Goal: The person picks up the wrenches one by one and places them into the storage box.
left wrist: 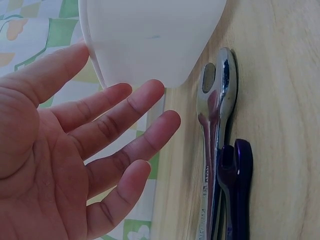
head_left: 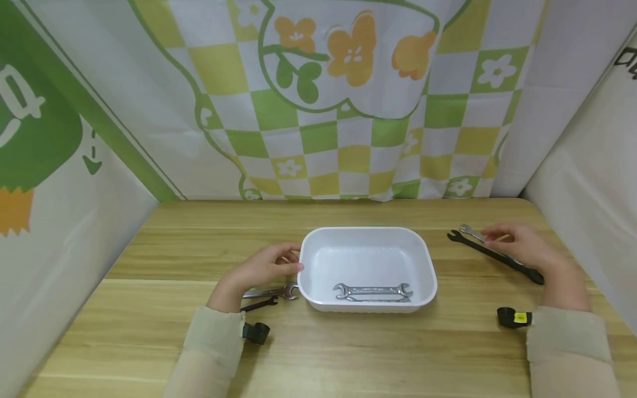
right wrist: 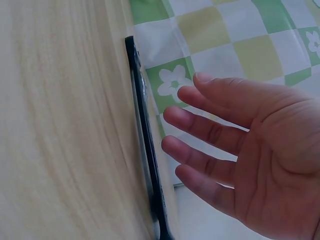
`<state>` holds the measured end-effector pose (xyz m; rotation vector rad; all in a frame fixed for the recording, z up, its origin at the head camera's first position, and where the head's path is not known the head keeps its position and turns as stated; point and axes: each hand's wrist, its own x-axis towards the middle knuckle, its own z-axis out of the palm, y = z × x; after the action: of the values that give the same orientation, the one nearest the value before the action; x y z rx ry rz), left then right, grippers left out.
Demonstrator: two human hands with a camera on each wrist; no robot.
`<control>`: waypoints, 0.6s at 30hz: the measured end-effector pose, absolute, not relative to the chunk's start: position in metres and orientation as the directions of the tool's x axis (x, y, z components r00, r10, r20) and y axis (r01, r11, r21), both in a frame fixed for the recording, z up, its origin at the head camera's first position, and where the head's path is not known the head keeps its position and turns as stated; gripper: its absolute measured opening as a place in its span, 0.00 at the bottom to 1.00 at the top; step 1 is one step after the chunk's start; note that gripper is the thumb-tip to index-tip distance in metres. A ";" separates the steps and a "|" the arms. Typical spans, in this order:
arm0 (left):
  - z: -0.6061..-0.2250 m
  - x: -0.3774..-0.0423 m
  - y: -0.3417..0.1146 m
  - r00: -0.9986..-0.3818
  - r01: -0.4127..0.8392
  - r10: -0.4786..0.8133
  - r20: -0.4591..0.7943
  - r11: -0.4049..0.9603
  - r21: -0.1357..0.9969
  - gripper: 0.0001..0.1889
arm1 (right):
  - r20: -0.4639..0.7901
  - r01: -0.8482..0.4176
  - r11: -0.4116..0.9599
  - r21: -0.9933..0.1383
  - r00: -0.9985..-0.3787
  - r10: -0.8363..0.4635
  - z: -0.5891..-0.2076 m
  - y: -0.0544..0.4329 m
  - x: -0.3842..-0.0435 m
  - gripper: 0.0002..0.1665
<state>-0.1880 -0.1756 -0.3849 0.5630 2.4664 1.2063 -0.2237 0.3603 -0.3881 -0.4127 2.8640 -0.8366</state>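
A white plastic tray (head_left: 368, 260) stands in the middle of the table, with silver open-end wrenches (head_left: 373, 291) lying at its near side. My left hand (head_left: 266, 265) is at the tray's left wall, thumb at the rim and fingers loosely spread, as the left wrist view shows. Below that hand lie silver wrenches (left wrist: 210, 130) and a smaller dark wrench (left wrist: 236, 180). On the right, my right hand (head_left: 520, 246) hovers over a black wrench (head_left: 497, 257) and a silver wrench (head_left: 470, 232) beside it. Its fingers are relaxed, with nothing between them in the right wrist view.
The wooden table (head_left: 348, 354) ends at a hanging checked cloth (head_left: 338, 138) behind it. White printed cloths stand at the left and right sides. A black camera mount (head_left: 256, 333) sits on the left wrist and another (head_left: 510, 318) on the right.
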 end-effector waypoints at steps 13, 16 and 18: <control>-0.382 -0.187 -0.175 -0.871 0.190 0.471 -0.137 0.581 0.792 0.24 | -0.099 -0.254 0.823 -0.508 -0.932 -0.349 -0.395 0.362 -0.227 0.24; -0.382 -0.187 -0.175 -0.871 0.189 0.472 -0.137 0.579 0.793 0.24 | -0.116 -0.255 0.822 -0.509 -0.926 -0.359 -0.394 0.362 -0.228 0.24; -0.382 -0.186 -0.175 -0.870 0.188 0.473 -0.138 0.578 0.794 0.24 | -0.123 -0.260 0.825 -0.502 -0.923 -0.366 -0.393 0.361 -0.228 0.24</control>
<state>-0.1865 -0.1748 -0.3822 0.5385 2.4770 1.1881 -0.2279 0.3613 -0.3929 -0.4848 2.7936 -0.7225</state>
